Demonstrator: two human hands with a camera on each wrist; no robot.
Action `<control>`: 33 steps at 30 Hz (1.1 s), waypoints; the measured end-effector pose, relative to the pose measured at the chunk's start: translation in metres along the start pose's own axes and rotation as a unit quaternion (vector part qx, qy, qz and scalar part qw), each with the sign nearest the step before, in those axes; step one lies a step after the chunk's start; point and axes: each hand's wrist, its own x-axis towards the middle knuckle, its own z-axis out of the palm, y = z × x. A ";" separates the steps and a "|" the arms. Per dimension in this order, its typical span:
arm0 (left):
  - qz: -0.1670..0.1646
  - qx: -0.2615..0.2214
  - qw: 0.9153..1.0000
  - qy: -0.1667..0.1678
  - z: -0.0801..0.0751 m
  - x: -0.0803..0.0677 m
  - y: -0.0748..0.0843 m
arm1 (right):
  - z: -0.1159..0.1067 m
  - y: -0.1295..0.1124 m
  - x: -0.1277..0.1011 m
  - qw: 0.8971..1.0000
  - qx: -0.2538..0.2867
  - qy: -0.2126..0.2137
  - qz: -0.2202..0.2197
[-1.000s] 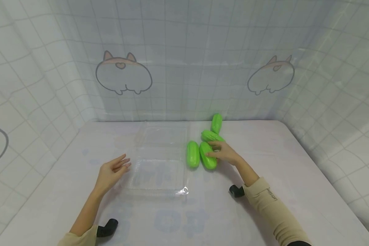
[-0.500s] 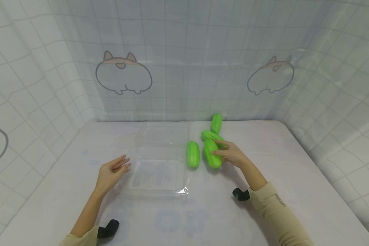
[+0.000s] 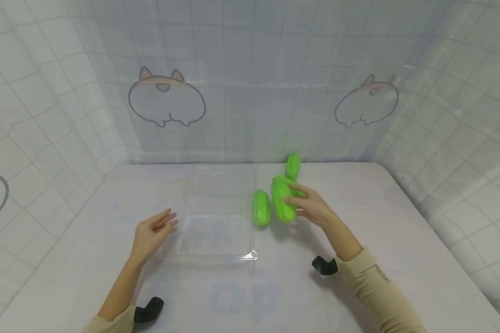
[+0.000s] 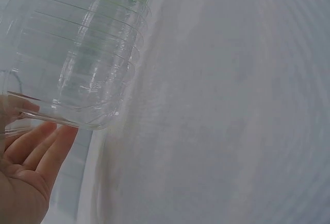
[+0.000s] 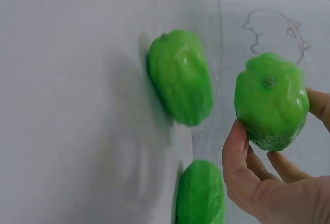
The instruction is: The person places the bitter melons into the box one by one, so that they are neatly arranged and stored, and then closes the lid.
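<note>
My right hand (image 3: 291, 195) grips a green plastic gourd (image 3: 283, 204) and holds it just above the white table; in the right wrist view the gourd (image 5: 271, 100) sits between thumb and fingers (image 5: 236, 147), stem end facing the camera. A second gourd (image 3: 261, 208) lies beside the clear plastic clamshell box (image 3: 216, 210). Another gourd (image 3: 293, 165) lies near the back wall, and one more is mostly hidden behind the held one. My left hand (image 3: 170, 221) rests open at the box's left edge, fingers (image 4: 31, 144) by its clear wall (image 4: 87, 80).
The white table (image 3: 358, 222) is bounded by tiled curtain walls at the back and both sides. Two gourds (image 5: 180, 77) (image 5: 201, 195) lie on the table below my right hand. Black wrist mounts (image 3: 150, 309) (image 3: 325, 266) sit under both forearms.
My right hand has lifted the gripped gourd off the table and carried it slightly back and up. The left hand and the other gourds have stayed put.
</note>
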 end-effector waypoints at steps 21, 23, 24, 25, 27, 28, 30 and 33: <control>0.005 0.020 1.000 0.001 0.001 0.001 -0.006 | 0.026 -0.014 -0.005 0.998 0.052 -0.033 -0.027; 0.007 0.018 1.000 0.001 0.001 0.001 -0.006 | 0.028 -0.015 -0.005 0.997 0.059 -0.036 -0.032; 0.006 0.016 1.000 0.000 0.001 0.001 -0.006 | 0.029 -0.015 -0.005 0.997 0.061 -0.037 -0.034; 0.005 0.012 1.000 -0.001 0.001 0.001 -0.006 | 0.030 -0.014 -0.004 0.997 0.063 -0.039 -0.036; 0.003 0.006 1.000 -0.002 0.000 0.001 -0.005 | 0.032 -0.014 -0.003 0.996 0.064 -0.042 -0.039; 0.003 0.004 1.000 -0.001 0.000 0.001 -0.005 | 0.033 -0.014 -0.003 0.996 0.065 -0.043 -0.041; 0.003 0.003 1.000 0.001 0.000 0.001 -0.005 | 0.035 -0.014 -0.002 0.996 0.066 -0.046 -0.044; 0.013 0.005 1.000 0.005 0.000 0.002 -0.008 | 0.038 -0.015 -0.003 0.995 0.075 -0.049 -0.046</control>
